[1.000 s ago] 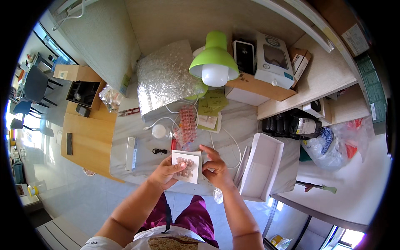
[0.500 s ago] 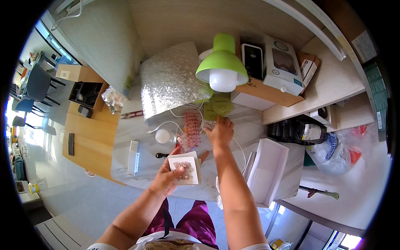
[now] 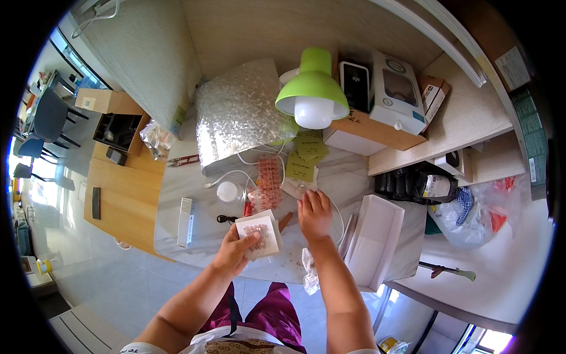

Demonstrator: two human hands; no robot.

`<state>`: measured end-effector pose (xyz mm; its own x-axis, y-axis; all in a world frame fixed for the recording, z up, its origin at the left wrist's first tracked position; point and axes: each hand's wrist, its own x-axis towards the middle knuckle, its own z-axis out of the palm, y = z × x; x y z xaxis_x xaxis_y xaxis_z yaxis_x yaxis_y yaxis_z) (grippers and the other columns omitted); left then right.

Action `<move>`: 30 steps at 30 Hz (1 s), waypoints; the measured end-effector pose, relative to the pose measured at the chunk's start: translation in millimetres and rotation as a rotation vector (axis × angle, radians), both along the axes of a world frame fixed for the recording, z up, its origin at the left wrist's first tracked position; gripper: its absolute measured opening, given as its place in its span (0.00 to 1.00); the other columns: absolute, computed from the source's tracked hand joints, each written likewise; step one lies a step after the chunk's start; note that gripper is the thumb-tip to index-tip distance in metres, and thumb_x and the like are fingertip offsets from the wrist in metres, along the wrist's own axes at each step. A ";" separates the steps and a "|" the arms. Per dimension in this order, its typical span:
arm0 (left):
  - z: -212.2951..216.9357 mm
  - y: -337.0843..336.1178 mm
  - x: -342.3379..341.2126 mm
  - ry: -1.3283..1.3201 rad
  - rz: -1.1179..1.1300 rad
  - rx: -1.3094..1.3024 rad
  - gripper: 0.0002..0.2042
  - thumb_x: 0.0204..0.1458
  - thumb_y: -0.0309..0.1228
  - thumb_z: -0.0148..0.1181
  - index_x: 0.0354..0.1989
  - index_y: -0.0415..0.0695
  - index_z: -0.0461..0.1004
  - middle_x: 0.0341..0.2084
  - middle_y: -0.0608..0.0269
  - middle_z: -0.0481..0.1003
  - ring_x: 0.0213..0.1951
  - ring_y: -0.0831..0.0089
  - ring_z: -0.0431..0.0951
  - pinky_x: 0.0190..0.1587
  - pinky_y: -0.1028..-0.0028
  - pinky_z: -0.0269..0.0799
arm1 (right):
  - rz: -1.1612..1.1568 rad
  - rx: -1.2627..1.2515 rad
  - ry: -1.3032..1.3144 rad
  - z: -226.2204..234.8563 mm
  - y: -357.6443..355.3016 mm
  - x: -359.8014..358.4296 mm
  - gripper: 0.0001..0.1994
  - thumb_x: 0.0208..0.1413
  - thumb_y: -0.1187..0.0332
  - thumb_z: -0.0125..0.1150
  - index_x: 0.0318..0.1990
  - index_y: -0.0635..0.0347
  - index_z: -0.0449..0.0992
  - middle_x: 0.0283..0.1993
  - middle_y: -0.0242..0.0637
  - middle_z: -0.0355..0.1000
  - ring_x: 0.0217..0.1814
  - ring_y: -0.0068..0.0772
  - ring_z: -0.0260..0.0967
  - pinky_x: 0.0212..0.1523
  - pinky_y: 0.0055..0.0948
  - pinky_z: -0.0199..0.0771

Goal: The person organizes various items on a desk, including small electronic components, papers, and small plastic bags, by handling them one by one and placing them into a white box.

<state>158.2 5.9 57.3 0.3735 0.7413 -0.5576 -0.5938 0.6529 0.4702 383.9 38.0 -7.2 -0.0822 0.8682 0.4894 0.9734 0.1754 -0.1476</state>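
A small stack of square white cards [image 3: 268,245], with rows of small pinkish-brown pieces on the top one, is gripped in my left hand [image 3: 233,248]. The left thumb presses on those pieces. My right hand [image 3: 314,213] is palm down over the marble-patterned table, its fingers stretched forward and slightly bent. Its fingertips are at the near edge of a pale card [image 3: 298,187]; whether they touch it I cannot tell. Just beyond lie several olive-green paper cards [image 3: 300,168]. Left of these is a long strip of pinkish-red small pieces [image 3: 269,177].
A green lamp [image 3: 312,85] stands at the back beside bubble wrap [image 3: 236,112]. Right of my hand is a long white open box [image 3: 374,242]. A white cable, a round white jar [image 3: 227,191] and a slim white box [image 3: 186,222] lie left. Boxes fill the back right.
My right hand has drawn back toward me from the green cards, uncovering them and the pale card. The left hand still holds the stack, now tilted slightly.
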 end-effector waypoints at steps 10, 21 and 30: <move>-11.5 -2.6 28.5 -0.069 0.051 0.099 0.20 0.53 0.29 0.56 0.53 0.42 0.61 0.46 0.58 0.70 0.48 0.65 0.72 0.50 0.65 0.69 | 0.315 0.254 0.132 97.4 -69.7 -44.2 0.06 0.42 0.75 0.64 0.30 0.60 0.76 0.38 0.35 0.72 0.43 0.34 0.68 0.42 0.34 0.71; 0.0 0.6 29.8 -0.097 0.042 0.117 0.23 0.48 0.27 0.61 0.53 0.40 0.62 0.45 0.56 0.71 0.45 0.65 0.75 0.47 0.65 0.73 | 0.553 0.146 0.398 97.4 -69.9 -68.3 0.09 0.42 0.72 0.61 0.34 0.61 0.76 0.39 0.35 0.72 0.45 0.35 0.68 0.46 0.36 0.69; 4.8 0.2 11.0 -0.136 0.088 0.018 0.28 0.43 0.22 0.61 0.55 0.41 0.60 0.48 0.57 0.69 0.50 0.62 0.72 0.51 0.58 0.71 | -0.405 -0.159 0.380 1.4 27.5 7.9 0.18 0.42 0.57 0.66 0.36 0.60 0.74 0.41 0.42 0.70 0.45 0.47 0.65 0.46 0.41 0.65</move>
<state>169.1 6.0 62.1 0.3781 0.7837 -0.4928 -0.7072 0.5881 0.3925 391.9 65.5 -5.8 0.4281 0.8591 0.2804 0.8318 -0.2533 -0.4939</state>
